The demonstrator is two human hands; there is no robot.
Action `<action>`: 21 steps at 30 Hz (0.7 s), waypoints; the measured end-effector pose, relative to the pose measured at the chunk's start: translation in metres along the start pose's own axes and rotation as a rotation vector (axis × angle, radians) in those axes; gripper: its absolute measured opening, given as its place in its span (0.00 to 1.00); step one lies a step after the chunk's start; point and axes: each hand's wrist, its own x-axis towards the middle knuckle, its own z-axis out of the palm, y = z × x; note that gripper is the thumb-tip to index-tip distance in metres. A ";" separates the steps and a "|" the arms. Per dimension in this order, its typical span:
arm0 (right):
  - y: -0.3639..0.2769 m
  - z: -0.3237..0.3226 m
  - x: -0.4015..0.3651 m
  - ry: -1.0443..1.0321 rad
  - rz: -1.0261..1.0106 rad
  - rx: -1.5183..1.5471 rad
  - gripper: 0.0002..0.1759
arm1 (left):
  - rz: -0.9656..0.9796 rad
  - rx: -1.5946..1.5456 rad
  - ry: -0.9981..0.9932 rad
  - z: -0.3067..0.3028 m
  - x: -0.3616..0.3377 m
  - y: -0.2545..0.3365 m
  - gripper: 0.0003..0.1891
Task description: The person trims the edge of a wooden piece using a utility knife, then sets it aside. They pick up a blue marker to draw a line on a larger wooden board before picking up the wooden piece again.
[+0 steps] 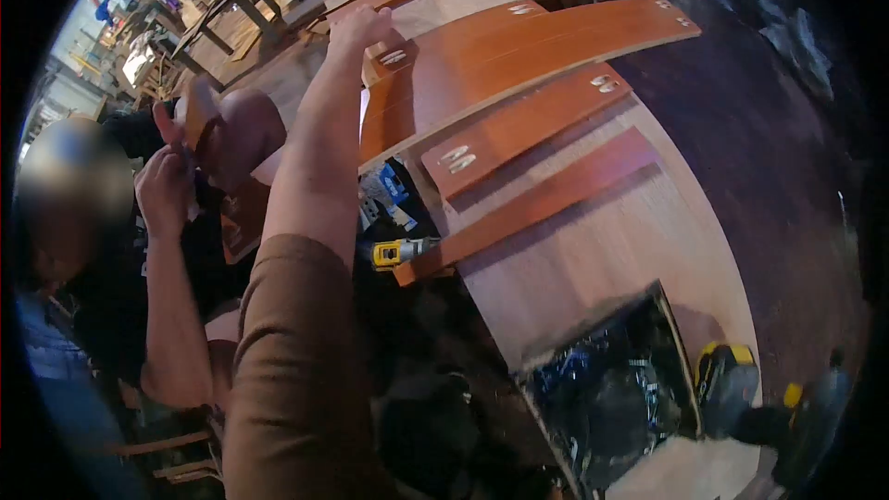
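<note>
My left hand (359,30) reaches far across the table on an outstretched arm in a brown sleeve. Its fingers are curled closed at the left end of an orange-brown wooden board (444,46) with paired pocket holes; what they hold is hidden. Nearer lies a wide, slightly curved board (537,56), also with pocket holes. In front of it are a shorter board (532,130) with pocket holes and a narrow plain strip (546,199). My right hand is out of view.
A yellow drill (400,252) lies by the strip's left end. On the pale tabletop (593,259) are a black tray (611,398) of small items and another yellow-and-black power tool (727,375). A person sits at left, one hand (167,190) raised. Other people stand at the far end.
</note>
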 end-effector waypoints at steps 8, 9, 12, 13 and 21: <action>0.133 0.123 0.032 0.300 -0.183 0.104 0.26 | 0.299 -0.744 0.549 -0.094 -0.144 0.088 0.22; 0.164 0.150 0.053 0.389 -0.235 0.145 0.26 | 0.339 -1.015 0.632 -0.094 -0.161 0.095 0.19; 0.112 0.107 -0.019 0.321 -0.264 -0.045 0.24 | 0.292 -1.610 0.542 -0.126 -0.268 0.117 0.16; 0.060 0.067 -0.074 0.250 -0.267 -0.157 0.23 | 0.334 -1.706 0.473 -0.136 -0.313 0.123 0.15; 0.071 0.065 -0.079 0.247 -0.285 -0.193 0.25 | 0.618 -1.432 -0.754 -0.098 -0.576 0.006 0.21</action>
